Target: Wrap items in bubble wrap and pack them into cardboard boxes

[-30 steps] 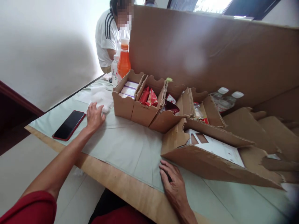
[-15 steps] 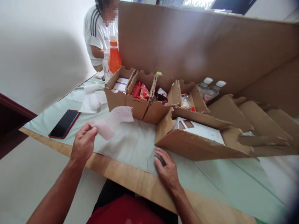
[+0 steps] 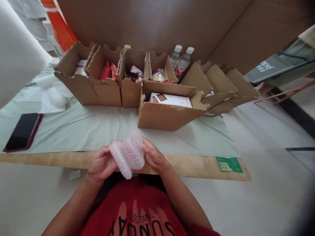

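Note:
A curled piece of bubble wrap [image 3: 134, 149] is held between my two hands, over the table's front edge. My left hand [image 3: 103, 163] is closed on its left end, the palm partly turned up under it. The fingers of my right hand [image 3: 153, 153] press on its right side, some of them hidden behind the wrap. Whether anything lies inside the folds, I cannot make out. Beyond my hands stands a low cardboard box [image 3: 169, 116] with a white box [image 3: 171, 100] in it.
Cardboard bins [image 3: 108, 93] holding red packets line the back, with two clear bottles [image 3: 183, 62] behind. A phone [image 3: 23, 131] lies left, near white wrapping [image 3: 55, 96]. An orange bottle [image 3: 60, 28] stands back left. A green card [image 3: 229, 164] lies on the right front edge.
My left hand has brought the bubble wrap right and toward me. My right hand has left the dark rounded object at the tabletop and now grips the wrap. The view has turned right and down.

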`<state>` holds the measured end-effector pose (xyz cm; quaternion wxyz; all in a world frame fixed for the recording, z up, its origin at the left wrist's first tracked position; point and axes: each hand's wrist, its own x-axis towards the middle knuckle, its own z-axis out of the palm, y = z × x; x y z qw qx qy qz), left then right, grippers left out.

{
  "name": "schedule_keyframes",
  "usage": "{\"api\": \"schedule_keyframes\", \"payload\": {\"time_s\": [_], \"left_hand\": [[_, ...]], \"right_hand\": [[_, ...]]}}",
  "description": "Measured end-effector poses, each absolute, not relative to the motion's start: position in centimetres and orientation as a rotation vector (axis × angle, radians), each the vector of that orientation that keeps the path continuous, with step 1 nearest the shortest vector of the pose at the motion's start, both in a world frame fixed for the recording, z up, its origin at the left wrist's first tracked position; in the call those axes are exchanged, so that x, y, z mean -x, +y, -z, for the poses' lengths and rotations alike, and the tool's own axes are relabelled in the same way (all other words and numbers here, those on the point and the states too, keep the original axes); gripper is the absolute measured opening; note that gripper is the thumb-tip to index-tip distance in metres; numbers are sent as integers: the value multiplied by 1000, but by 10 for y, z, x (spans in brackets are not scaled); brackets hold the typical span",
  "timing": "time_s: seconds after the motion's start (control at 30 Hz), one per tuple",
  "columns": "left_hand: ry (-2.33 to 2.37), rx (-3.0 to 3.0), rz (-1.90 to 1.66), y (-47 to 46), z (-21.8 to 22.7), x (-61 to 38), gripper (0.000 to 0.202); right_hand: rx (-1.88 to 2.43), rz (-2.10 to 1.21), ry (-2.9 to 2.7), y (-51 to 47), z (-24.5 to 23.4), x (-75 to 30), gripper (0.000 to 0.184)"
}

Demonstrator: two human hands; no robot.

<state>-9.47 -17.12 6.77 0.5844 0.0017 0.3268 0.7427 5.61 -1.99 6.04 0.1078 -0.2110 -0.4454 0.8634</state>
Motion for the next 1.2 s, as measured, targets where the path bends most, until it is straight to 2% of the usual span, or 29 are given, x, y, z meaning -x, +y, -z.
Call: {"api": "schedule_keyframes", "payload": {"time_s": [0.1, 0.2, 0.3, 0.5, 0.57, 0.77, 0.87, 0.97, 1.1, 1.2], "left_hand": [[743, 37, -1683, -165, -62, 92, 23], [731, 95, -1693, -163, -61, 87, 59], [794, 107, -1716, -166, -64, 81, 86], [1080, 118, -1626, -161, -67, 63, 112], [1131, 114, -1534, -159, -64, 56, 110], [1348, 7, -1367, -173, -65, 70, 74], [1597, -208, -1340, -172, -71, 100, 71], [1950, -623, -1226, -153, -70, 128, 67], [2420, -1137, -729, -123, -60, 146, 63], [2623, -1402, -569, -123, -57, 146, 64]], "right_hand": [[735, -2435, -1221, -21, -76, -63, 51], [780, -2221, -1186, -20, -98, -71, 39], [720, -2106, -1245, -21, -118, -79, 34], [653, -2026, -1291, -35, -139, -90, 36], [654, -1970, -1267, -35, -142, -97, 37], [834, -1461, -1215, 3, -134, -139, 33], [1018, -1202, -1210, 27, -113, -160, 32], [1239, -986, -1510, 44, -85, -171, 33], [1407, -781, -1803, 61, -55, -182, 40], [1500, -476, -1881, 69, -45, -199, 58]]}}
